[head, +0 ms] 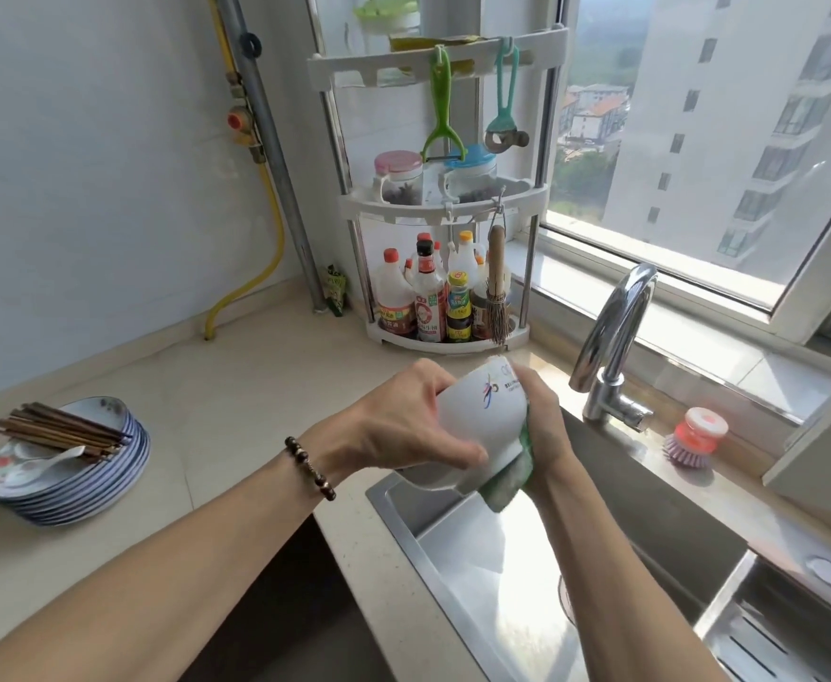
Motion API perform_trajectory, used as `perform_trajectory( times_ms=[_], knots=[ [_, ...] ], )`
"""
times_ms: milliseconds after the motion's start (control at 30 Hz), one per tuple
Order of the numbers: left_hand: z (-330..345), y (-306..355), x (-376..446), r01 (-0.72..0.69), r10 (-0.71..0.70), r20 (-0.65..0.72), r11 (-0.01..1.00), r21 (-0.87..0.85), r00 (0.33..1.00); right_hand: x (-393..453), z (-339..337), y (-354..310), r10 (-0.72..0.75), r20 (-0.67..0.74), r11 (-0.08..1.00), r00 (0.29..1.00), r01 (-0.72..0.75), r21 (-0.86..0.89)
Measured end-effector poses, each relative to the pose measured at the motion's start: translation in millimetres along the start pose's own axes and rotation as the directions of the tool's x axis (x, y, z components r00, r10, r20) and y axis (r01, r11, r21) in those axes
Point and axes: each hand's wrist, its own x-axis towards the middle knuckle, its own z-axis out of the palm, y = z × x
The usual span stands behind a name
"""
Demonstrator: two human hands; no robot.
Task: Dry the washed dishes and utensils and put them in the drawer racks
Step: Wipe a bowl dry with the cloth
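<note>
A white ceramic bowl with a coloured printed logo (477, 415) was held tilted on its side above the near left corner of the stainless steel sink (526, 558). It was gripped by the left hand (403, 425), whose fingers were curled over the bowl's outer wall, a dark beaded bracelet (309, 467) being worn on that wrist. A green and white cloth (512, 479) was pressed against the bowl's right side by the right hand (541, 425), the fingers being wrapped round the cloth and the bowl's edge.

On the pale stone worktop (216, 386), well to the left, a stack of blue-rimmed plates (123, 440) was seen, with a bundle of dark wooden chopsticks (59, 430) and a white ceramic spoon (49, 460) laid on top. In the corner a white three-tier rack (453, 204) carried sauce bottles and jars. A chrome tap (615, 337) stood behind the sink, and a pink and purple dish brush (694, 438) was set on the ledge beside it.
</note>
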Motion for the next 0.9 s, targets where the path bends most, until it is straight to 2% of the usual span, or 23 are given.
perform_trajectory(
  times_ms=[67,133,200,300,400,467,567,600,633,667,700,733,767,800,833,900],
  knots=[
    [-3.6,6.9,0.8,-0.009,0.010,0.030,1.000,-0.029,1.000,2.5,-4.4,0.8,0.000,-0.009,0.997,1.000,0.001,0.079],
    [-10.3,6.5,2.1,0.042,-0.039,0.063,0.998,-0.056,0.997,3.9,-8.3,0.0,-0.012,-0.042,0.997,0.999,0.015,0.071],
    [-16.8,6.9,2.9,0.114,-0.108,0.105,0.992,-0.056,0.989,3.0,-12.1,-4.8,-0.076,-0.064,0.994,0.995,0.071,-0.088],
    [-21.2,13.9,8.9,0.177,-0.180,0.125,0.984,0.033,0.976,1.2,-11.6,-22.9,-0.236,-0.015,0.899,0.972,0.213,-0.382],
    [-14.9,18.1,16.4,0.199,-0.199,-0.001,0.976,0.088,0.980,7.3,-9.5,-38.8,-0.378,-0.032,0.830,0.925,0.323,-0.455],
    [-7.2,14.4,20.7,0.194,-0.186,-0.107,0.979,0.064,0.977,10.5,-6.9,-35.0,-0.484,-0.053,0.751,0.874,0.383,-0.538],
    [-1.0,4.4,27.7,0.179,-0.179,-0.265,0.984,-0.022,0.947,-1.3,14.4,-11.3,-0.607,0.082,0.548,0.791,0.490,-0.678],
    [-0.6,2.3,28.8,0.171,-0.173,-0.282,0.985,-0.034,0.944,-0.8,15.1,0.5,-0.624,0.099,0.520,0.775,0.507,-0.687],
    [0.5,1.5,28.2,0.162,-0.165,-0.279,0.986,-0.035,0.946,-0.7,13.0,8.8,-0.627,0.079,0.552,0.775,0.514,-0.657],
    [2.3,2.1,25.9,0.154,-0.156,-0.273,0.988,-0.028,0.949,2.3,8.3,10.3,-0.584,0.002,0.670,0.812,0.484,-0.563],
    [3.9,3.0,23.1,0.147,-0.145,-0.271,0.989,-0.014,0.952,7.3,3.2,5.9,-0.479,-0.077,0.816,0.875,0.411,-0.407],
    [5.4,3.4,20.8,0.138,-0.134,-0.276,0.990,-0.006,0.952,14.8,-2.9,1.5,-0.359,-0.121,0.907,0.925,0.315,-0.279],
    [6.8,3.9,19.6,0.131,-0.127,-0.283,0.991,-0.006,0.950,19.1,-6.0,-2.5,-0.289,-0.134,0.942,0.948,0.257,-0.215],
    [6.9,3.7,19.8,0.131,-0.127,-0.295,0.991,-0.007,0.947,18.6,-4.4,-3.8,-0.311,-0.132,0.935,0.941,0.278,-0.221],
    [5.1,3.8,20.6,0.130,-0.127,-0.311,0.991,-0.011,0.942,13.7,1.1,-1.9,-0.395,-0.110,0.896,0.912,0.356,-0.264],
    [-0.1,2.2,24.4,0.139,-0.134,-0.333,0.990,-0.008,0.933,2.0,14.4,9.7,-0.559,-0.001,0.767,0.829,0.516,-0.381]
  ],
)
